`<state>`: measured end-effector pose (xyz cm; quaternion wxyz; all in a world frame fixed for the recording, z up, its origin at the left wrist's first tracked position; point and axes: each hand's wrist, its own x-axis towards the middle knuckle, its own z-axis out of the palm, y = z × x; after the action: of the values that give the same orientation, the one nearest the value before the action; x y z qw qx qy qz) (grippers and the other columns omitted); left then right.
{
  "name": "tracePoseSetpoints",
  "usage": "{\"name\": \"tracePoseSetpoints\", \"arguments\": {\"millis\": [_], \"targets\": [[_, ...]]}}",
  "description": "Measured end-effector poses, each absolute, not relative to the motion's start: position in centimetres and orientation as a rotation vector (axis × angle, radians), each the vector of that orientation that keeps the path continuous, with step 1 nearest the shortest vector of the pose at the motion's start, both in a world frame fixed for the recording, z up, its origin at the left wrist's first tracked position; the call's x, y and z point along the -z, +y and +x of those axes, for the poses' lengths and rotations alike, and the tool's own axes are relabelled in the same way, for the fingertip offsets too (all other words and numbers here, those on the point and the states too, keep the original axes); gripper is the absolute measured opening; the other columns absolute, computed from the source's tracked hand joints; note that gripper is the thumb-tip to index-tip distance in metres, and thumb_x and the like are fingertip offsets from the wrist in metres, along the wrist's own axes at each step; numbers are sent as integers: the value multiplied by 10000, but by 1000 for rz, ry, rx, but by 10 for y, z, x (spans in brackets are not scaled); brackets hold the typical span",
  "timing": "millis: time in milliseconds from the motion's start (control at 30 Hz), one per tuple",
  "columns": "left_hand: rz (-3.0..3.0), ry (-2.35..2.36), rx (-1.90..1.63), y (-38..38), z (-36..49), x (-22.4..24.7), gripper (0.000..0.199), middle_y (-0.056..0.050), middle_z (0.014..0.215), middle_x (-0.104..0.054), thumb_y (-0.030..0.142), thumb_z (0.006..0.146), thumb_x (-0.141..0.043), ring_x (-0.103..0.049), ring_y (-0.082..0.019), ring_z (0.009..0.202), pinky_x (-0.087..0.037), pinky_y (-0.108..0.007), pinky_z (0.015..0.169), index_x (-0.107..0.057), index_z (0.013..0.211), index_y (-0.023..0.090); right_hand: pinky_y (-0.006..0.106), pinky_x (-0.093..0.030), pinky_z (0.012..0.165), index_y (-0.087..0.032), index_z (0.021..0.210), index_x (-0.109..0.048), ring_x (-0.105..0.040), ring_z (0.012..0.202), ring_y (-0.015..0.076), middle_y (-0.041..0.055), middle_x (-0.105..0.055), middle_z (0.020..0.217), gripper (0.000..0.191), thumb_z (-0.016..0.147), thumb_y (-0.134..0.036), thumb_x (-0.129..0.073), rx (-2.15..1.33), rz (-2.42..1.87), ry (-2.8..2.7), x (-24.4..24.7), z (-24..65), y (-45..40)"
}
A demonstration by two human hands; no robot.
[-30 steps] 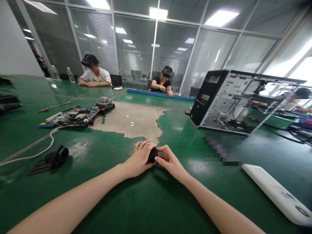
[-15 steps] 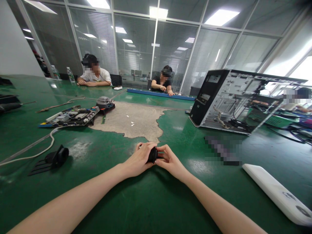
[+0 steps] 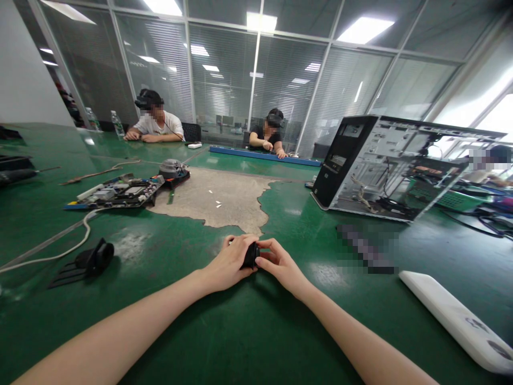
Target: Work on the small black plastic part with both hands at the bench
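Observation:
Between my two hands is a small black boxy part [image 3: 249,255], mostly covered, so its exact kind does not show. My left hand [image 3: 230,261] is wrapped over its top and left side, fingers closed on it. From the other side, my right hand [image 3: 280,264] pinches its right edge with thumb and fingertips. The part is held at the green tabletop [image 3: 248,331], just in front of a bare, worn tan patch [image 3: 224,195].
At left lie a black plastic bracket [image 3: 94,259], a circuit board [image 3: 124,191], a round grey cooler [image 3: 174,168] and a white cable [image 3: 86,230]. An open computer case [image 3: 332,160] stands at right, near a long white object [image 3: 452,315]. Two people sit across the table.
My right thumb has shifted slightly up along the black part's edge, and the part looks turned a little. My left hand keeps its place.

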<state>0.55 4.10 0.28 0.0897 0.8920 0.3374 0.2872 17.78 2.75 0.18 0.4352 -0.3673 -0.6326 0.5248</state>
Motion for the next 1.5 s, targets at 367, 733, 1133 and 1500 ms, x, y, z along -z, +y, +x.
{"name": "tracePoseSetpoints", "arguments": {"millis": [367, 733, 1133, 1500], "targets": [[2652, 1019, -874, 40, 6, -3, 562, -82, 1196, -433, 212, 721, -561, -400, -226, 1097, -226, -394, 914, -244, 1185, 221, 300, -458, 708, -232, 875, -438, -553, 778, 127, -8, -516, 889, 210, 734, -302, -577, -1315, -877, -1539, 3, 176, 28], [2675, 1017, -867, 41, 7, -1, 583, -90, 1189, -428, 168, 692, -562, -386, -234, 1103, -225, -403, 913, -246, 1181, 209, 308, -437, 772, -229, 914, -431, -542, 868, 140, -1, -509, 959, 288, 697, -234, -621, -1365, -883, -1595, -4, 179, 27], [2675, 1036, -899, 41, 7, -1, 562, -81, 1174, -437, 201, 714, -563, -399, -225, 1087, -227, -395, 910, -251, 1181, 208, 314, -458, 721, -227, 947, -437, -540, 780, 130, 19, -510, 924, 242, 749, -290, -559, -1290, -953, -1559, 4, 175, 30], [2684, 1023, -873, 42, 5, 0, 586, -90, 1177, -433, 179, 692, -565, -391, -232, 1094, -223, -400, 910, -244, 1181, 206, 297, -435, 752, -230, 880, -422, -552, 806, 120, -9, -517, 909, 253, 715, -280, -607, -1372, -855, -1586, -3, 177, 26]]}}
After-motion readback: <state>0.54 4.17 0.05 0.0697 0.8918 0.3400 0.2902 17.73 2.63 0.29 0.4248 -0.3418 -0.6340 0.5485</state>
